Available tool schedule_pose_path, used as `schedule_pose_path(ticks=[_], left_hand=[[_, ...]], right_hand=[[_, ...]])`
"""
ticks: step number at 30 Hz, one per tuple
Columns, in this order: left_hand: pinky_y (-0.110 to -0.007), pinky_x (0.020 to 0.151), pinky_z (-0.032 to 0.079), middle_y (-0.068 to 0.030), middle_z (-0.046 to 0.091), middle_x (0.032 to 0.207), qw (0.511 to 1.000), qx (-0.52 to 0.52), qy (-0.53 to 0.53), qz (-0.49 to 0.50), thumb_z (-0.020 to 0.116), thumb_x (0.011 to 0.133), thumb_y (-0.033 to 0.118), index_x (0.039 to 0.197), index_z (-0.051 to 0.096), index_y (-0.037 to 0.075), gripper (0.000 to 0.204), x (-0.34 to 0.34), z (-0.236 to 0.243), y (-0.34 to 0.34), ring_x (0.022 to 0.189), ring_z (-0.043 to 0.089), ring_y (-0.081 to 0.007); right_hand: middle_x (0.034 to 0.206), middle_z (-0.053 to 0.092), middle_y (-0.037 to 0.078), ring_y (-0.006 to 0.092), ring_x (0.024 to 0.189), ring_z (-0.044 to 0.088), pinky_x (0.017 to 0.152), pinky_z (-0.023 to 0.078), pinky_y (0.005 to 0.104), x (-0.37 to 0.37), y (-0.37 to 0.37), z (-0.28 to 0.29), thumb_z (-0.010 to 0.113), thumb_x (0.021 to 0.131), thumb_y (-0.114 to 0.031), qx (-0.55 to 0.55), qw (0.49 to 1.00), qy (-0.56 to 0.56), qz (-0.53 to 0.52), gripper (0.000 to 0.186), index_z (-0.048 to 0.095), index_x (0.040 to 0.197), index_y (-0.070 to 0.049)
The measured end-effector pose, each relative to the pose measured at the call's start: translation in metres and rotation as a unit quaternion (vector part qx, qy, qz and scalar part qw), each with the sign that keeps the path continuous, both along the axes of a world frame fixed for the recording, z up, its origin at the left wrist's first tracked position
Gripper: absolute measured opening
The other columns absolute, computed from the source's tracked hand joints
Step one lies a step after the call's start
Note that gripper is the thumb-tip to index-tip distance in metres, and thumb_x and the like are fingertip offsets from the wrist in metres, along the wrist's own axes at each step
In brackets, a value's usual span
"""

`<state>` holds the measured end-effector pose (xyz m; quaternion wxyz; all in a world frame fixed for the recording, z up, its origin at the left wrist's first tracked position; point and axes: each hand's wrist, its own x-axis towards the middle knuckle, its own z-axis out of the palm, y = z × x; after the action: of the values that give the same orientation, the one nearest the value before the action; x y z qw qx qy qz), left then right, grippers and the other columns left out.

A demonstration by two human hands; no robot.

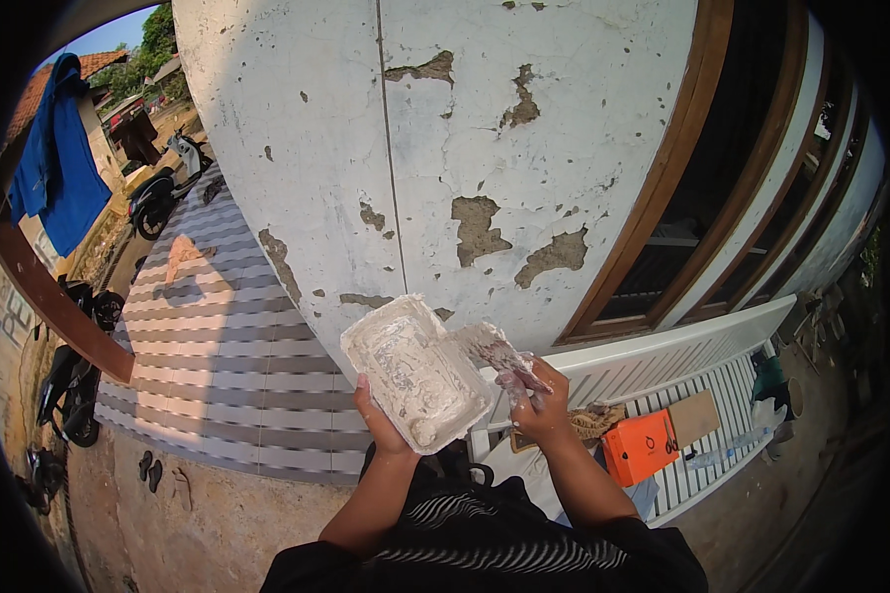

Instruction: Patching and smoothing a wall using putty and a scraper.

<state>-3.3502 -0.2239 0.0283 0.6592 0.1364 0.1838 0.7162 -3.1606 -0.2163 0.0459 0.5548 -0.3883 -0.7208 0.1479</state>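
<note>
My left hand (385, 427) grips the lower left edge of a rectangular tub (415, 381), tilted toward me and coated inside with off-white paste. Closed around the handle of a paste-smeared putty knife (491, 348) is my right hand (543, 403). The knife's broad blade reaches to the tub's right rim; whether it touches the paste I cannot tell. Ahead of both hands stands a white wall (316, 148) with a thin dark vertical line. Patches of its paint have flaked off, showing grey-brown render (479, 230) beneath.
Right of me a white slatted bench (727, 390) holds an orange box (641, 448), a brown cardboard piece (693, 417) and plastic bottles. Brown-framed windows (653, 237) line the wall above it. Leftward lie a tiled porch (257, 395), sandals (150, 471), parked motorbikes (158, 198) and a hanging blue cloth (61, 168).
</note>
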Motion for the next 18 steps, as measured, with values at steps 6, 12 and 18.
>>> schedule_pose_path(ticks=[6, 12, 18], left_hand=[[-0.048, 0.100, 0.042, -0.0152, 0.045, 0.136, 1.000, -0.003, -0.025, 0.004, 0.039, 0.090, 0.052, 0.140, 0.033, 0.007, 0.067, 0.002, 0.009, -0.005, 0.121, 0.049, -0.0333], [-0.051, 0.101, 0.040, -0.0156, 0.043, 0.138, 0.998, 0.014, -0.061, 0.000, 0.039, 0.089, 0.052, 0.141, 0.031, 0.008, 0.068, 0.004, 0.008, -0.005, 0.122, 0.047, -0.0350], [-0.047, 0.103, 0.038, -0.0159, 0.042, 0.138, 0.999, 0.010, -0.029, 0.019, 0.040, 0.088, 0.053, 0.141, 0.030, 0.006, 0.072, 0.009, 0.003, -0.007, 0.124, 0.045, -0.0333]], right_hand=[[0.079, 0.064, 0.011, 0.0167, 0.069, 0.060, 0.064, 0.048, 0.0284, 0.003, 0.000, -0.010, 0.056, 0.084, 0.001, -0.050, 0.998, 0.027, 0.008, 0.011, 0.063, 0.090, 0.006], [0.083, 0.065, 0.010, 0.0136, 0.072, 0.060, 0.065, 0.048, 0.0272, -0.001, -0.007, -0.006, 0.053, 0.088, 0.001, -0.108, 0.986, 0.123, 0.002, 0.015, 0.063, 0.097, 0.008], [0.086, 0.066, 0.010, 0.0129, 0.073, 0.059, 0.067, 0.048, 0.0266, -0.003, -0.007, -0.007, 0.053, 0.088, 0.000, -0.093, 0.991, 0.099, -0.012, 0.016, 0.064, 0.098, 0.007]])
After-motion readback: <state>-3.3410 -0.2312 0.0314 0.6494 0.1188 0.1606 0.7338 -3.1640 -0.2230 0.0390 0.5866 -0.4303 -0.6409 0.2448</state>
